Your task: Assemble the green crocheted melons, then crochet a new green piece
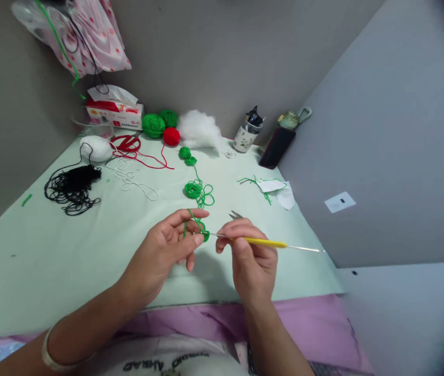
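Pinched between the thumb and fingers of my left hand [170, 241] is a small piece of green crochet work [205, 236]. Green yarn loops over the raised index finger of that hand. My right hand [253, 256] grips a crochet hook [264, 242] by its yellow handle, and its thin metal tip reaches the green piece. The other metal end points out to the right. Beyond my hands lies a loose coil of green yarn [193, 190], with strands trailing toward my left hand. Behind my right fingers, scissor blades [236, 214] show in part.
At the back stand a tissue box [116, 114], green yarn balls [153, 126], a red ball [171, 136], white stuffing [199, 129], a pen jar [247, 136] and a phone [277, 148]. Black yarn [75, 183] and white yarn [96, 149] lie left; paper scraps [284, 195] lie right.
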Demonstrator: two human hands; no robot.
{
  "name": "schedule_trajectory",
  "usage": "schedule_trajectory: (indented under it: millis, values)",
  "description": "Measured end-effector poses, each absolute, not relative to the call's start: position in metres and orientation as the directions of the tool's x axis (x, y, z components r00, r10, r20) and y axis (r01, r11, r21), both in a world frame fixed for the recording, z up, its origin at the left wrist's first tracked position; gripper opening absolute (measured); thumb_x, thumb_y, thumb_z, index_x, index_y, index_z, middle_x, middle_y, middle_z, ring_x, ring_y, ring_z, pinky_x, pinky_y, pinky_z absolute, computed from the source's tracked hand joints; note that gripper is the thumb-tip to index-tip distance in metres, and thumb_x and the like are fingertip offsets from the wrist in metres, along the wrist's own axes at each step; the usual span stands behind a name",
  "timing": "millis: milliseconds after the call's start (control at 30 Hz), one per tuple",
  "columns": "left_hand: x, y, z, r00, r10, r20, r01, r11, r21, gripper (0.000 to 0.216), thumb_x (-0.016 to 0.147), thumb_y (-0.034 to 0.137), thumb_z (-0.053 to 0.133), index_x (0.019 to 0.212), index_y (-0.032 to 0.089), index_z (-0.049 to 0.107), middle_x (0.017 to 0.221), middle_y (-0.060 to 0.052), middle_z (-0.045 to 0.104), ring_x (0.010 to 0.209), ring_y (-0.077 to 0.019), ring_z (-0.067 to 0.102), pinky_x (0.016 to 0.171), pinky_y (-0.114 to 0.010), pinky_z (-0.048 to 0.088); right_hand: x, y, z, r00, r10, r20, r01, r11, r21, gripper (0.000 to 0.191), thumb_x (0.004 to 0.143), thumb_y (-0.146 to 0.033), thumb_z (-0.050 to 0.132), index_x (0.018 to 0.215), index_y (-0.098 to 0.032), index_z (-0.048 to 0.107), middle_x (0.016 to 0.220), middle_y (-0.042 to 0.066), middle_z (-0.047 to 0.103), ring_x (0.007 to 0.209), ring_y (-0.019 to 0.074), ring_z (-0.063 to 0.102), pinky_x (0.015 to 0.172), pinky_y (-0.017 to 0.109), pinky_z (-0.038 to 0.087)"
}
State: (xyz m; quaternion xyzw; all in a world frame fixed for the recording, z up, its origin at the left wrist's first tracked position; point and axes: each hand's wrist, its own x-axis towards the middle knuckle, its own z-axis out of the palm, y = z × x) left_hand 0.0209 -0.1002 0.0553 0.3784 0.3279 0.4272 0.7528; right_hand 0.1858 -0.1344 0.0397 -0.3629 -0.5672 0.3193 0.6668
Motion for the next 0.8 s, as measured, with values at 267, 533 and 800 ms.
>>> schedule_trajectory:
  millis: [267, 533, 800]
  values:
    - [0.026, -0.102, 0.048, 0.402, 0.905, -0.139, -0.385, 0.305, 0.871, 0.032, 0.084, 0.026, 0.083, 0.116, 0.027, 0.077, 0.081, 0.004, 0.063, 0.054, -0.003, 0.051, 0.053, -0.015, 0.046, 0.175, -0.139, 0.031, 0.084, 0.717, 0.692, 0.439, 0.597, -0.671, 0.036, 0.096, -0.005, 0.06, 0.12, -0.028, 0.073, 0.104, 0.005, 0.074, 0.093, 0.0179, 0.07, 0.079, 0.033, 0.06]
    - [0.024, -0.095, 0.048, 0.5, 0.816, -0.29, -0.518, 0.55, 0.655, 0.023, 0.084, 0.019, 0.081, 0.107, 0.016, 0.082, 0.068, 0.007, 0.042, 0.049, -0.0007, 0.024, 0.045, -0.01, 0.036, 0.184, -0.134, 0.035, 0.184, 0.735, 0.653, 0.335, 0.577, -0.745, 0.026, 0.097, -0.009, 0.059, 0.109, -0.025, 0.076, 0.093, 0.004, 0.073, 0.08, 0.0165, 0.069, 0.072, 0.033, 0.058]
    - [0.029, -0.1, 0.049, 0.471, 0.863, -0.181, -0.46, 0.415, 0.785, 0.021, 0.084, 0.022, 0.08, 0.105, 0.023, 0.081, 0.081, 0.003, 0.062, 0.052, -0.0036, 0.039, 0.053, -0.018, 0.048, 0.178, -0.132, 0.034, 0.198, 0.84, 0.505, 0.083, 0.499, -0.863, 0.015, 0.098, -0.024, 0.064, 0.099, -0.025, 0.079, 0.093, 0.006, 0.075, 0.082, 0.0188, 0.069, 0.065, 0.033, 0.057]
